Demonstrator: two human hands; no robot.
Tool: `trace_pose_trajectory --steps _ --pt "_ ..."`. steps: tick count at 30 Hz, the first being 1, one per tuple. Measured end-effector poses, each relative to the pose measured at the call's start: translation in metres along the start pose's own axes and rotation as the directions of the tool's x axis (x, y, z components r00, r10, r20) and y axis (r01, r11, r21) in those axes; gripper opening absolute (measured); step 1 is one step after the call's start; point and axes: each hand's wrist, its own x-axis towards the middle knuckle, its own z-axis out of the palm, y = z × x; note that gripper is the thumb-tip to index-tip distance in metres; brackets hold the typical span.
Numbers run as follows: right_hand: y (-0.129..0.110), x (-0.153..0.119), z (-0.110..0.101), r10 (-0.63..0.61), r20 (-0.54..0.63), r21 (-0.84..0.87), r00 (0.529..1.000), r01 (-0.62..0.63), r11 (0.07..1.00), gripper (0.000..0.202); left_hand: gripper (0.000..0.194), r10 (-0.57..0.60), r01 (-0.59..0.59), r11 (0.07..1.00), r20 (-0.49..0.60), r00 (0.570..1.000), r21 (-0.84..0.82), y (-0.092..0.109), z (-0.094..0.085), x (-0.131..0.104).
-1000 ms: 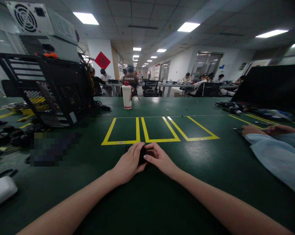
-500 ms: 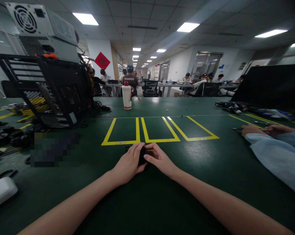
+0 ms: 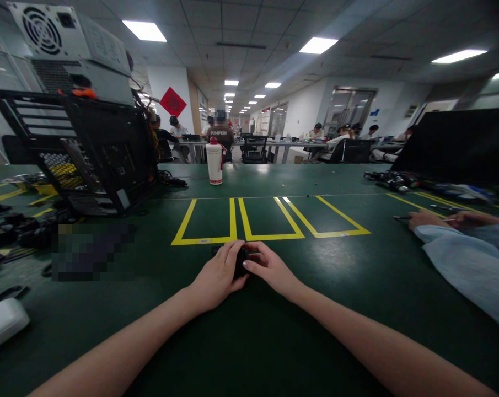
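A small black object [image 3: 240, 263], mostly covered by fingers so its kind is unclear, is held between both hands at the middle of the green table [image 3: 249, 342]. My left hand [image 3: 220, 275] is closed around its left side and top, with the thumb low at the front. My right hand [image 3: 269, 271] grips its right side, thumb in front and fingers behind. Just beyond the hands, three outlines of yellow tape [image 3: 274, 237] are stuck on the tabletop.
On the left stands a black computer case [image 3: 108, 160] with a power supply [image 3: 75, 36] on top and cables [image 3: 34, 226] beside it. A white bottle [image 3: 215, 162] stands at the back. To the right, a co-worker's hands [image 3: 427, 219] hold a thin tool near a dark monitor [image 3: 460, 146].
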Motion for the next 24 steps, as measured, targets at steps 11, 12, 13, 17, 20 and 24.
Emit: trace_pose_trajectory --steps 11,12,13,17,20,24 --pt "-0.0017 -0.0027 0.0004 -0.034 0.006 -0.006 0.999 0.034 0.999 0.024 0.067 0.008 -0.008 1.000 0.003 1.000 0.003 0.0015 -0.0034 -0.0010" --pt "-0.0012 -0.0026 0.0005 -0.037 -0.001 -0.008 0.999 0.037 0.999 0.023 0.066 0.009 -0.009 1.000 -0.002 1.000 0.003 0.0016 -0.0033 -0.0009" --pt "-0.0008 -0.0025 0.0006 -0.036 -0.004 -0.008 0.999 0.036 0.999 0.023 0.067 0.009 -0.009 1.000 -0.003 1.000 0.002 0.0017 -0.0031 -0.0007" --pt "-0.0019 -0.0026 0.0008 -0.012 0.002 0.005 1.000 0.012 1.000 0.024 0.066 0.001 -0.001 1.000 0.001 1.000 0.001 0.0020 -0.0023 0.0000" --pt "-0.0045 -0.0026 0.0012 0.006 -0.008 -0.006 1.000 -0.006 1.000 0.030 0.065 -0.008 0.008 1.000 0.009 1.000 0.004 0.0019 -0.0023 0.0000" --pt "-0.0050 -0.0021 0.0011 0.004 -0.010 -0.018 1.000 -0.004 1.000 0.030 0.065 -0.017 0.017 1.000 0.012 1.000 0.007 0.0021 -0.0028 -0.0004"
